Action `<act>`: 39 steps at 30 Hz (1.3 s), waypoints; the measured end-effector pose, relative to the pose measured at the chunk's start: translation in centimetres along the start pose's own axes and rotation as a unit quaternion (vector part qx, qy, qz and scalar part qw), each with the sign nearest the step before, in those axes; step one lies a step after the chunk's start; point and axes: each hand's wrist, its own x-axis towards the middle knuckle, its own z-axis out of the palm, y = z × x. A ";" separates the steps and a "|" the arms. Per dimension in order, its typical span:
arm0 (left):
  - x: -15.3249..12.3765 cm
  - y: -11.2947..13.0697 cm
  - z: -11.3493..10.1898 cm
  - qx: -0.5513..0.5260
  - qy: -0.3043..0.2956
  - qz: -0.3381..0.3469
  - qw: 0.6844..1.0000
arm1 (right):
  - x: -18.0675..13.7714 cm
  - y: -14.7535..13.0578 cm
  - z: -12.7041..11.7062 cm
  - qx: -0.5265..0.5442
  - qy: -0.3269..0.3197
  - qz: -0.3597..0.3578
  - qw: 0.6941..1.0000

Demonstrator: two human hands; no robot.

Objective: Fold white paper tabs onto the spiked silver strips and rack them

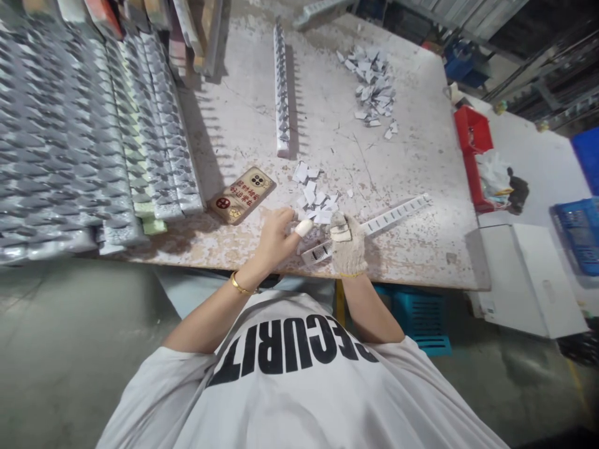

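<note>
A long white strip with a row of dark slots (395,214) lies slantwise near the table's front edge. My right hand (349,244), in a knitted glove, is closed around the strip near its lower left end. Left of it, my left hand (277,240) hovers by a small pile of flat white pieces (314,196). Its thumb wears a white cover and points out toward the pile, apart from the curled fingers; nothing shows between them. Some fingertips are hidden from this angle.
A phone in a printed case (243,194) lies left of the pile. Behind stands a strip filled with upright pieces (281,93). Rows of filled strips (70,137) cover the left side. A larger pile of pieces (374,84) and a red bin (472,131) are at right.
</note>
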 end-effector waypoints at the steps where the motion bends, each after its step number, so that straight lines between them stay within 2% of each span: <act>1: -0.1 0.1 -0.1 0.007 0.003 0.006 1.000 | -0.1 -0.5 0.0 0.000 0.007 0.007 1.000; 5: 0.0 0.1 -0.2 0.049 0.042 -0.007 0.998 | -0.4 -1.8 0.2 0.011 0.011 0.007 1.000; 7: 0.1 0.2 -0.1 0.019 0.048 -0.020 0.998 | -0.5 -2.1 0.3 0.021 0.004 0.006 1.000; 11: -0.2 1.1 0.1 -0.120 -0.005 -0.046 0.992 | -0.8 -2.4 0.2 0.005 -0.018 -0.008 1.000; 14: -0.4 2.1 0.0 -0.165 -0.060 -0.044 0.984 | -1.0 -2.2 0.0 -0.004 -0.033 -0.015 0.999; 17: -0.4 3.1 -0.6 -0.175 -0.081 -0.001 0.981 | -1.3 -1.3 -0.7 0.004 -0.072 -0.015 0.997; 20: -0.4 3.7 -1.5 -0.149 -0.078 0.094 0.981 | -1.9 -0.2 -1.9 -0.012 -0.128 -0.033 0.991; 22: -0.4 3.8 -1.9 -0.125 -0.063 0.164 0.976 | -2.6 0.2 -2.6 -0.028 -0.134 -0.039 0.990; 24: -0.4 3.8 -2.0 -0.118 -0.035 0.190 0.974 | -3.6 0.1 -2.8 -0.037 -0.117 -0.031 0.992; 25: -0.5 3.8 -2.0 -0.120 -0.021 0.178 0.976 | -4.0 0.0 -2.7 -0.034 -0.093 -0.023 0.995; 27: -0.9 4.0 -2.0 -0.127 -0.011 0.113 0.985 | -4.8 -0.4 -2.2 -0.015 -0.037 -0.014 0.999; 30: -1.8 5.0 -2.1 -0.182 -0.045 0.011 0.982 | -5.4 -1.1 -1.3 0.024 0.006 -0.043 0.999; 35: -2.9 5.9 -2.0 -0.295 -0.075 -0.052 0.951 | -5.3 -1.7 -0.9 0.024 -0.044 -0.045 0.998; 39: -3.2 4.5 -1.6 -0.232 -0.081 -0.024 0.969 | -4.8 -1.2 -2.3 -0.039 -0.060 -0.084 0.994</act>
